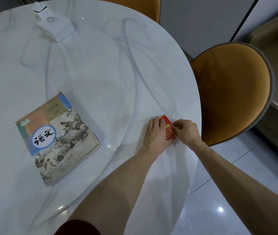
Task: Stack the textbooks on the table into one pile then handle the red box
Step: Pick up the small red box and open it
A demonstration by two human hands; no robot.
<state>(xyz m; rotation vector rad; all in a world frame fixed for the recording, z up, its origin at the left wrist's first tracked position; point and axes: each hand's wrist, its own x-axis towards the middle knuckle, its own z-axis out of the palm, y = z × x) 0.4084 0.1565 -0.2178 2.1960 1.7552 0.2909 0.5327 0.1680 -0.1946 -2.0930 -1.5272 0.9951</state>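
Note:
A pile of textbooks [57, 139] lies flat on the left part of the white marble table [109, 65]; the top cover shows a painted landscape and a blue oval with black characters. A small red box [168, 128] rests near the table's right edge. My left hand [155, 134] grips its left side, fingers over the top. My right hand [186, 131] pinches its right side with the fingertips. Both hands cover much of the box.
A white carton [55, 25] with an open flap stands at the far left of the table. An orange chair [231, 92] sits close to the table's right edge, and another chair [131, 4] at the back. Glossy floor tiles [219, 209] lie below right.

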